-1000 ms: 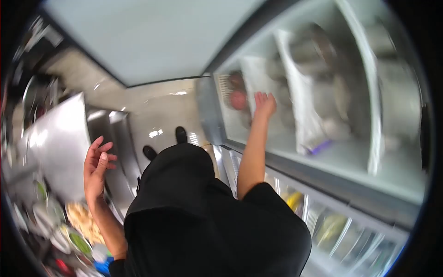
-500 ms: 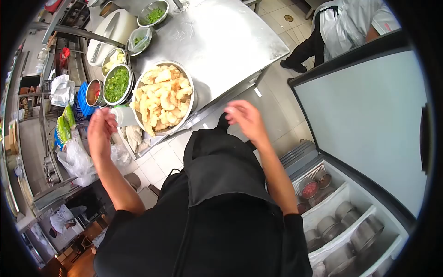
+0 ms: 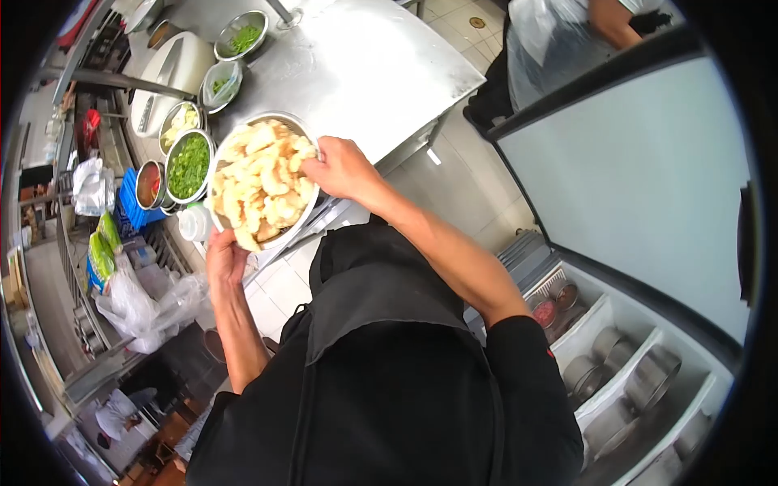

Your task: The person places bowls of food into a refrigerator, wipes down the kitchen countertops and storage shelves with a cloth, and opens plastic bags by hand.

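A round metal bowl (image 3: 293, 124) heaped with pale golden battered fried pieces (image 3: 263, 178) is at the near edge of the steel table (image 3: 356, 73). My right hand (image 3: 344, 168) is closed on its right rim, thumb over the inside edge. Around the lower left rim, my left hand (image 3: 227, 257) grips with its fingers partly hidden under the bowl. Left of the bowl are a bowl of chopped greens (image 3: 190, 166) and a white plastic container (image 3: 194, 221).
More bowls of greens (image 3: 243, 37) and a white cutting board (image 3: 182, 69) with a knife (image 3: 166, 77) line the table's left side. At right, an open refrigerator door (image 3: 616, 170) stands above compartments of metal pots (image 3: 652, 377). Another person (image 3: 559, 40) is beyond it.
Both hands have come in from beside the bowl and taken hold of its rim. The other person has shifted nearer the refrigerator door. My view has moved slightly.
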The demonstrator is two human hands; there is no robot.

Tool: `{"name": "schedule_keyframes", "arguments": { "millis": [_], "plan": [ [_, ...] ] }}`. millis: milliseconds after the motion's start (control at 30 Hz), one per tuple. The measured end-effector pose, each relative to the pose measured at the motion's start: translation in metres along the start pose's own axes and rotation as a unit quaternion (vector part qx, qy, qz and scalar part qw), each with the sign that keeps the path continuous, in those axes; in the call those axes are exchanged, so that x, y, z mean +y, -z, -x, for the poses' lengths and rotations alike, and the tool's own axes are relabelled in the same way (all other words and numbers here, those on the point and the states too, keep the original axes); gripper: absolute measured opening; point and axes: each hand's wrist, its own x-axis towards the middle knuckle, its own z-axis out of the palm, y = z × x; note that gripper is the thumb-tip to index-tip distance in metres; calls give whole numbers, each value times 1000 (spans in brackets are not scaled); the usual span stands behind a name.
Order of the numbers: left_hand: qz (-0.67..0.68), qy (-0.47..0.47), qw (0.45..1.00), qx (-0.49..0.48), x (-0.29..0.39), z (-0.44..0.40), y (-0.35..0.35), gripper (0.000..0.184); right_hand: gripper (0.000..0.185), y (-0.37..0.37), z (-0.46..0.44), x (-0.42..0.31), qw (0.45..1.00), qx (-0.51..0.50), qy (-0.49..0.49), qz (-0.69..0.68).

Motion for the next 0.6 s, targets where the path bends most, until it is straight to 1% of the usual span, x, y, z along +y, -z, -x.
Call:
{"name": "schedule_keyframes", "arguments": {
  "millis": [67,100,133,167,200,233,267,300,333,400,433,467,500,533,600],
  "plan": [
    [24,-39,999,-20,20,2,-1,53,26,5,-6,-14,999,-7,37,-14],
    [19,-57,998,-24,32,4,-2,53,27,9,-9,-21,994,4,97,-44],
    [14,-77,997,-25,46,4,-4,53,24,14,-14,-24,985,-34,126,-110],
    [29,-90,995,-24,58,5,-5,51,23,20,-17,-29,967,-57,97,-227],
    [46,-105,993,-25,68,8,-9,48,23,26,-17,-30,935,-79,69,-339],
    [52,-127,990,-35,76,6,-8,44,36,30,-17,-22,964,-85,88,-234],
    [58,-147,986,-48,85,1,-4,41,41,23,-12,-10,983,-73,146,-87],
    [42,-158,982,-91,93,-7,14,40,46,8,-3,9,978,-53,193,65],
    [28,-160,976,-143,96,-18,27,38,51,-5,7,35,949,-26,222,222],
    [-15,-190,971,-141,93,-10,13,39,65,-40,18,107,924,-24,295,241],
    [-53,-169,984,-31,94,-28,11,40,67,-27,28,96,967,-63,198,149],
    [-43,-163,986,-23,89,-39,4,43,64,-36,28,116,957,-50,243,149],
    [-2,-137,986,-95,82,-52,-2,47,58,-31,35,121,951,-25,246,184],
    [-16,-155,985,-78,64,-48,-33,50,54,-23,47,131,953,45,251,166],
    [-44,-93,989,-105,32,-49,-65,50,52,9,88,136,944,119,228,207]
  ]
}}
